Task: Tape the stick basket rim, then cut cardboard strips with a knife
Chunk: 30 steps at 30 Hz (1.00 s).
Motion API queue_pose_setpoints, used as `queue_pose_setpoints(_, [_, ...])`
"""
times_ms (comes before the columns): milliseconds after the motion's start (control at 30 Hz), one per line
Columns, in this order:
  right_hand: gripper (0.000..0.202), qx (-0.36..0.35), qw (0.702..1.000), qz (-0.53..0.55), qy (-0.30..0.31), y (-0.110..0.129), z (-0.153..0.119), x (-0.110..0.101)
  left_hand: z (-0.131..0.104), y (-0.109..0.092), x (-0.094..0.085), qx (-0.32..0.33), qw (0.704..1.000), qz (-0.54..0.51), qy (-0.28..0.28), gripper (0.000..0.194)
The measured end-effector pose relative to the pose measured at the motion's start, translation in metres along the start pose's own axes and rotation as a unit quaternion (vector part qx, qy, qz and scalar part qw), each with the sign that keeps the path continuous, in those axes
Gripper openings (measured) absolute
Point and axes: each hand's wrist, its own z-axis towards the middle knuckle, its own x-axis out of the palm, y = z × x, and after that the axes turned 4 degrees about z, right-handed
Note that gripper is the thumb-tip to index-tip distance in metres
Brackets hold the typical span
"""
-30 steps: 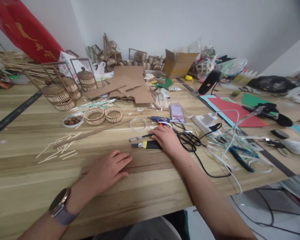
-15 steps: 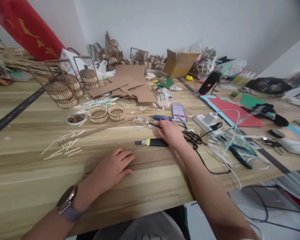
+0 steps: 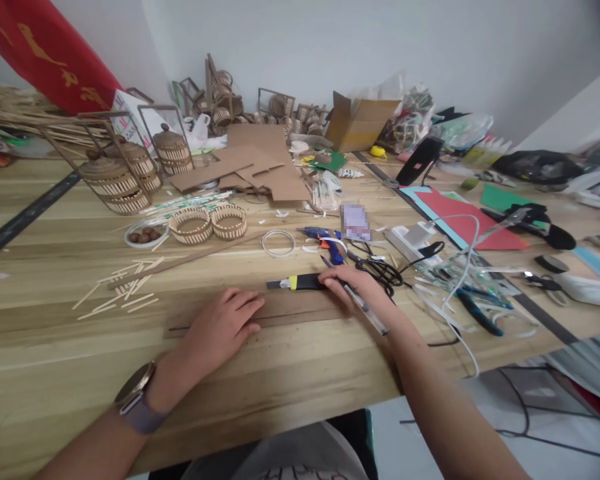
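My left hand point(image 3: 225, 325) lies flat with its fingers stretched over a brown cardboard strip point(image 3: 290, 310) near the table's front. Held in my right hand point(image 3: 357, 285) is a pen point(image 3: 366, 309) with a clear barrel, slanting back toward my wrist. Right beside those fingers lies a utility knife point(image 3: 307, 282), black and yellow, its blade end pointing left; whether the fingers touch its handle I cannot tell. Behind are a blue glue gun point(image 3: 336, 250), black-handled scissors point(image 3: 386, 272) and a pale ring point(image 3: 279, 244).
Two slatted rings point(image 3: 190, 225) stand by a bowl of brown balls point(image 3: 146, 236), with thin sticks point(image 3: 130, 287) scattered nearer. Cardboard sheets point(image 3: 260, 153) and lidded baskets point(image 3: 115, 183) are farther back. At right are a power strip point(image 3: 405, 243), cables, pliers point(image 3: 480, 312) and red paper point(image 3: 480, 220).
My right hand has drawn back toward me from beside the pale ring to the knife handle, with the pen now plainly visible in it. My left hand stays on the strip.
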Motion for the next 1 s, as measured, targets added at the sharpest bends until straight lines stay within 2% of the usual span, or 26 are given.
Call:
queue_pose_setpoints(367, [0.023,0.016,0.999,-0.008,-0.034,-0.009,-0.004,0.005,0.003,0.005,0.003,-0.01,1.0,0.009,-0.015,0.037])
queue_pose_setpoints(667, [0.023,-0.073,0.996,-0.031,0.03,-0.022,-0.009,0.009,-0.006,0.015,0.002,-0.031,1.0,0.006,0.001,0.038])
queue_pose_setpoints(867, [0.023,-0.047,0.996,-0.038,0.061,-0.019,-0.012,0.003,-0.011,0.019,-0.002,-0.024,1.0,0.005,0.0,0.042])
queue_pose_setpoints(1000, [0.021,-0.039,0.996,-0.048,0.061,-0.018,-0.015,-0.002,-0.014,0.024,-0.005,-0.045,0.999,-0.002,0.002,0.045])
